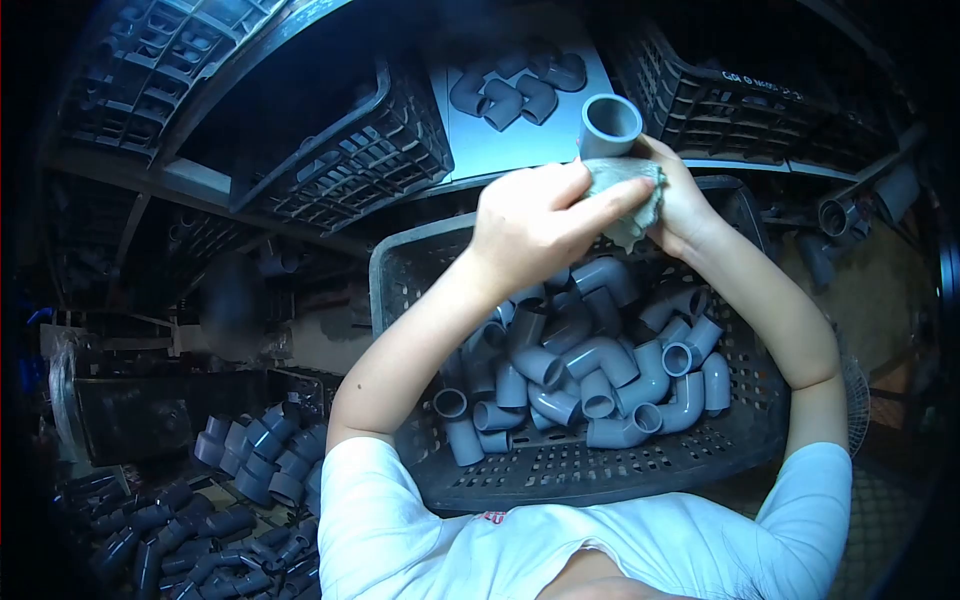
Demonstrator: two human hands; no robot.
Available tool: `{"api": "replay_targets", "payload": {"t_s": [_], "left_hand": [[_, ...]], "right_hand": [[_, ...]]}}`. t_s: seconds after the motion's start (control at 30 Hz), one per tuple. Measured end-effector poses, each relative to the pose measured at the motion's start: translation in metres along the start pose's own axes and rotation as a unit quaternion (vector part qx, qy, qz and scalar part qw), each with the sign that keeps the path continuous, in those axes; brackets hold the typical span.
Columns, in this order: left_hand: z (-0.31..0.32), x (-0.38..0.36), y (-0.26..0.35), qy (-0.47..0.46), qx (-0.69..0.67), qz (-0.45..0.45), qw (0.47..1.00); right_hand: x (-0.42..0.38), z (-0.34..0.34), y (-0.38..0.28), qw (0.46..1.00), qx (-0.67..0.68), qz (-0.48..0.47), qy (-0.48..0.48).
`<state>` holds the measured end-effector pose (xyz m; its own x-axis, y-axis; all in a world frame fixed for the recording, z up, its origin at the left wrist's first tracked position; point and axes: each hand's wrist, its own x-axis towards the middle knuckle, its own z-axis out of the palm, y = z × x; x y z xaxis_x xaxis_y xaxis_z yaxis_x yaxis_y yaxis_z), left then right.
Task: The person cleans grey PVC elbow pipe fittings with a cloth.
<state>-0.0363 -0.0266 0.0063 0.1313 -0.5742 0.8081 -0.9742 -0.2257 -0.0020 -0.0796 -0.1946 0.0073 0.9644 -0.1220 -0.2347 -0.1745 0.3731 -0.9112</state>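
Note:
A grey pipe elbow is held up above the far side of a black crate, its round opening facing up toward the camera. My left hand presses a pale greenish cloth against the elbow, thumb and fingers closed on the cloth. My right hand grips the elbow from the right side, its fingers partly hidden behind the elbow and cloth. Below both hands, the black crate holds many loose grey elbows.
Several grey elbows lie on a white surface beyond the crate. Black crates flank it at the left and right. More fittings are piled at the lower left.

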Motion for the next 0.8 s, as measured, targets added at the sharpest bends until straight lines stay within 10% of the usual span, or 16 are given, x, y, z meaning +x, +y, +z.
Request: {"api": "replay_targets", "payload": {"t_s": [0.3, 0.8], "left_hand": [[-0.008, -0.003, -0.016, -0.006, 0.054, 0.149, 0.987], [-0.013, -0.011, -0.036, 0.020, 0.071, 0.109, 0.991]], "right_hand": [[-0.005, -0.001, -0.003, 0.992, -0.091, 0.042, -0.083], [-0.014, 0.007, -0.020, 0.988, -0.095, 0.106, -0.060]]}}
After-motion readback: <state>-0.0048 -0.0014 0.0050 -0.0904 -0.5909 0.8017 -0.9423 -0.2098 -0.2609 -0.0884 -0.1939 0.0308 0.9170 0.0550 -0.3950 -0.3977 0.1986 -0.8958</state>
